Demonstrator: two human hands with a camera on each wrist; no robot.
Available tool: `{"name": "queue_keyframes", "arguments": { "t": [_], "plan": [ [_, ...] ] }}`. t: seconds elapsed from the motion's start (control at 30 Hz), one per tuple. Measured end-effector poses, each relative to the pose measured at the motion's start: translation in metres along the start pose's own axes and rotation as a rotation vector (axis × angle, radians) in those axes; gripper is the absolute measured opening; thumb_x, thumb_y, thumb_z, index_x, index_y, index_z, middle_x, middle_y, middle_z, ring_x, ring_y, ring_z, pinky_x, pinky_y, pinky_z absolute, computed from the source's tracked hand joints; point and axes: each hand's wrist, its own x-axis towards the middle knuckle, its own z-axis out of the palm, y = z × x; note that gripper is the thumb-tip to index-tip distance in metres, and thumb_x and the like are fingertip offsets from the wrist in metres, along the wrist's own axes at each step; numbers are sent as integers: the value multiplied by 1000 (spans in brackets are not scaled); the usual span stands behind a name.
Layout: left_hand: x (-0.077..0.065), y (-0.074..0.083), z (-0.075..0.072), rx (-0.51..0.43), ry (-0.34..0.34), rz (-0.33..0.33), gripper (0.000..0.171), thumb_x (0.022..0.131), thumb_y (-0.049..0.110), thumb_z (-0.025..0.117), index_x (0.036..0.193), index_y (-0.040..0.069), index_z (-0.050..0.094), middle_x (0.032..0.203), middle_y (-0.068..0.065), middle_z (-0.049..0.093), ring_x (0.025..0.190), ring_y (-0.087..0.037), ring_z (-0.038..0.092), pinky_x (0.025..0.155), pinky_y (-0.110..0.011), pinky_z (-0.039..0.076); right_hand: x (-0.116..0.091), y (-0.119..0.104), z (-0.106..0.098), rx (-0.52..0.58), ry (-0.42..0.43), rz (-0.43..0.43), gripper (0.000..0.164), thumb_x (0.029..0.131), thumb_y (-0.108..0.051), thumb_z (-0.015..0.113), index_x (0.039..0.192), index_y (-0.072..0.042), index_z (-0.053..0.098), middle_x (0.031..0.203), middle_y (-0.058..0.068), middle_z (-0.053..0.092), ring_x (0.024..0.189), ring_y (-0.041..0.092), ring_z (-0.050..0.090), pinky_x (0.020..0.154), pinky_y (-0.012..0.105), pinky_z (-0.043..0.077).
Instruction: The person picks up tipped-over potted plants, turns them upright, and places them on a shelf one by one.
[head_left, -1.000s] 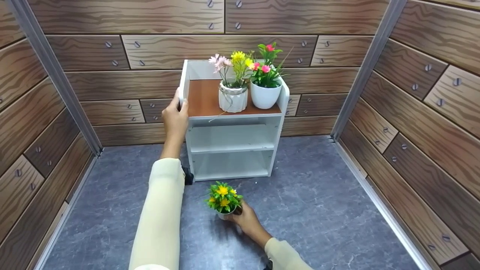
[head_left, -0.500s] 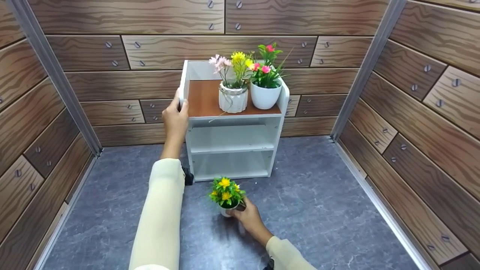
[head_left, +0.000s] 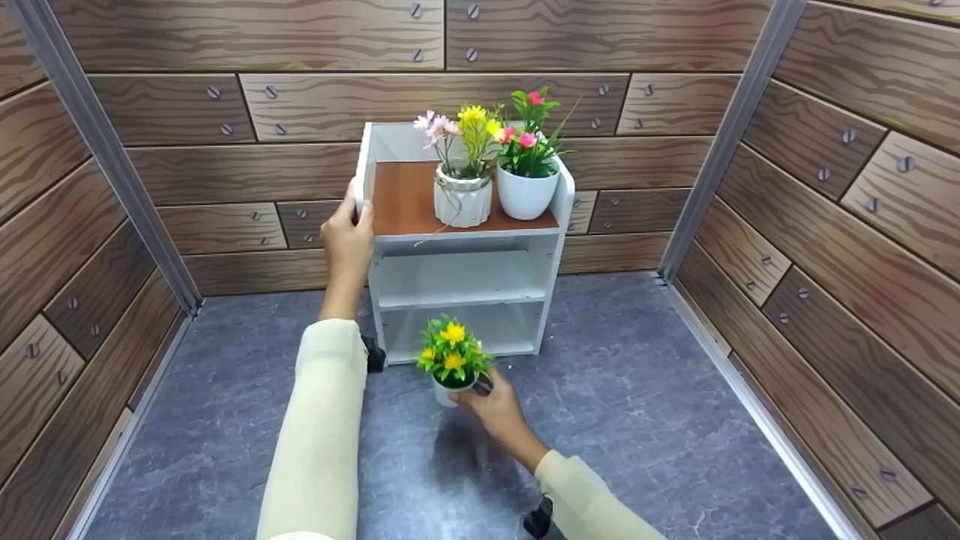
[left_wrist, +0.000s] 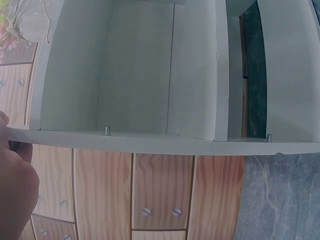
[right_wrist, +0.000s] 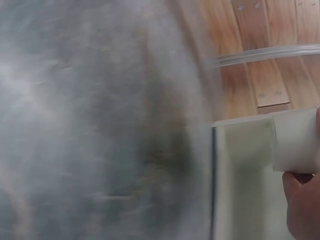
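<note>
My left hand [head_left: 349,232] grips the left side panel of a small white shelf unit [head_left: 466,238] near its top; the left wrist view shows the hand at that panel's edge. In front of the unit, my right hand [head_left: 495,409] holds a small potted plant [head_left: 454,356] with yellow flowers and green leaves, fingers around its white pot [right_wrist: 296,142]. The plant is raised over the floor, with a shadow below, and overlaps the lowest shelf in the head view. On the unit's brown top stand a ribbed white pot [head_left: 463,199] of pink and yellow flowers and a smooth white pot [head_left: 528,191] with red-pink flowers.
Wood-patterned walls [head_left: 187,172] enclose the grey marbled floor [head_left: 637,390] at the back and sides. Two compartments open toward me below the unit's top, divided by a white shelf board [head_left: 461,301]. The back wall stands close behind the unit.
My right hand has lifted the yellow-flowered potted plant off the floor and moved it up and forward toward the shelf unit. My left hand keeps its grip on the side panel.
</note>
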Motion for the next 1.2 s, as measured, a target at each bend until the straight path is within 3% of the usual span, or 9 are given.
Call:
{"name": "queue_keyframes", "arguments": {
  "t": [0.27,0.5,0.7,0.77,0.97,1.2],
  "plan": [
    [0,-1,0,-24,15,9,43,98,12,62,140,7,60,119,-25,69,99,-35,67,89,-47,54,26,-48,6,-37,42,-70,68,83,-13,83,140,5,51,138,26,58,126,41,57,97,39,55],
    [1,-2,0,-5,9,-5,43,98,14,62,140,8,60,118,-25,70,99,-35,67,88,-47,55,52,-88,11,-78,55,-134,72,81,-24,86,142,-3,53,142,19,57,132,34,55,107,42,48],
    [1,-1,0,-16,-2,0,43,99,13,61,142,7,58,120,-24,70,101,-33,66,91,-46,53,74,-120,19,-121,65,-190,71,81,-30,86,141,-10,54,142,10,58,132,25,55,108,37,47],
    [0,0,1,-17,-15,-7,44,100,14,61,143,8,57,112,-26,71,93,-34,65,86,-47,53,81,-130,21,-137,77,-230,69,82,-28,85,140,-10,54,141,9,57,132,24,55,108,36,47],
    [1,1,3,-21,-50,-32,46,101,16,59,146,10,53,119,-25,70,92,-30,63,84,-46,52,105,-154,28,-145,104,-361,67,82,-21,85,140,-7,54,139,10,57,131,22,55,108,35,46],
    [0,0,-3,-14,-52,-37,46,102,19,59,147,12,52,127,-20,68,96,-24,61,89,-44,52,125,-170,43,-181,154,-375,69,82,-25,85,140,-4,53,137,12,58,128,21,58,106,30,48]
  ]
}}
